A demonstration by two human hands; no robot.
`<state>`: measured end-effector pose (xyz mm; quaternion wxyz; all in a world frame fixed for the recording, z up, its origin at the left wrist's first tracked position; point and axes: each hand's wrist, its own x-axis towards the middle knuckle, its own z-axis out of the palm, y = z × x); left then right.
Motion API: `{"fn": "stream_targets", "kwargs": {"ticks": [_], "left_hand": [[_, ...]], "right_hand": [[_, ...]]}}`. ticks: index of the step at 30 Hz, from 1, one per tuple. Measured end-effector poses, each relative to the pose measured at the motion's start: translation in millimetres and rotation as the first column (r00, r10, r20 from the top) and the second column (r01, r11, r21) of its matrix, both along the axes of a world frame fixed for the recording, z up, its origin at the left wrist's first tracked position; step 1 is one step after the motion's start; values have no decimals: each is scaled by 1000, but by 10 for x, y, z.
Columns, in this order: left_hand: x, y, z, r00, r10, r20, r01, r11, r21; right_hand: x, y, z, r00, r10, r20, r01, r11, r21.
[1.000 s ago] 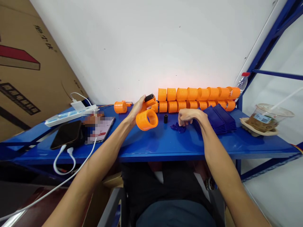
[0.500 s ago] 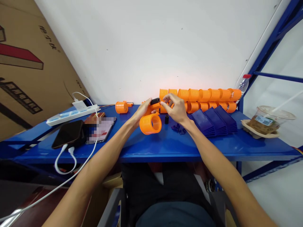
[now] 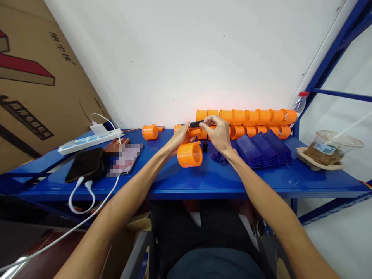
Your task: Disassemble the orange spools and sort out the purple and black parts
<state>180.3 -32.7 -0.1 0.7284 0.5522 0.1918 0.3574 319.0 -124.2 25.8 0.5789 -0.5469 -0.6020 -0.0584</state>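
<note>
My left hand (image 3: 180, 138) is closed around the arm of an orange plastic piece with a round cup-like end (image 3: 190, 155), which hangs toward me above the blue table. At the top of the grip lies a black tube (image 3: 196, 124), pointing to the right. My right hand (image 3: 220, 133) pinches the tube's right end between thumb and fingers. Whether the tube sits on the orange arm is hidden by my left hand. A short black tube (image 3: 205, 147) stands on the table just below my hands. Small dark-blue parts (image 3: 219, 158) lie beside it.
Orange cup-ended pieces (image 3: 251, 116) are stacked in two rows along the wall. Blue flat pieces (image 3: 263, 149) lie in piles at right, near a drink cup (image 3: 327, 149). Left are another orange piece (image 3: 150, 132), a power strip (image 3: 90, 142), phones and a white cable (image 3: 99, 208).
The orange piece has shifted slightly right and turned, its cup opening facing more to the right. My right fingers, apart from the tube's end before, now grip it.
</note>
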Motion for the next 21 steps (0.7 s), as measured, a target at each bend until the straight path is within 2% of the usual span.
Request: {"fn": "stream_targets", "kwargs": {"ticks": [3, 5, 7, 9, 10, 12, 14, 16, 18, 21], "left_hand": [[-61, 152, 24, 996, 55, 72, -48, 995, -87], [-111, 234, 65, 991, 106, 82, -92, 982, -166], [-150, 273, 113, 986, 146, 79, -126, 966, -224], [-167, 269, 155, 982, 175, 77, -151, 956, -250], [-168, 260, 168, 980, 185, 76, -160, 954, -253], [-162, 244, 173, 980, 190, 66, -168, 954, -249], [-153, 253, 152, 984, 176, 41, -161, 959, -234], [-148, 293, 115, 986, 165, 21, -157, 965, -210], [-146, 346, 77, 985, 172, 19, -165, 967, -193], [-150, 409, 39, 986, 164, 32, -155, 970, -190]], "right_hand": [[136, -74, 121, 995, -93, -45, 94, 995, 15], [284, -86, 151, 984, -177, -20, 177, 984, -8], [437, -65, 122, 968, -248, 48, 251, 964, -84], [553, -26, 46, 953, -261, 156, 291, 929, -227], [588, -8, 2, 950, -225, 218, 288, 902, -322], [607, 18, -77, 950, -74, 305, 234, 815, -530], [575, 26, -122, 954, 86, 287, 145, 704, -695], [521, 22, -128, 964, 163, 210, 63, 627, -776], [473, 17, -114, 973, 168, 156, 22, 606, -795], [436, 21, -99, 979, 154, 135, 15, 603, -797]]}}
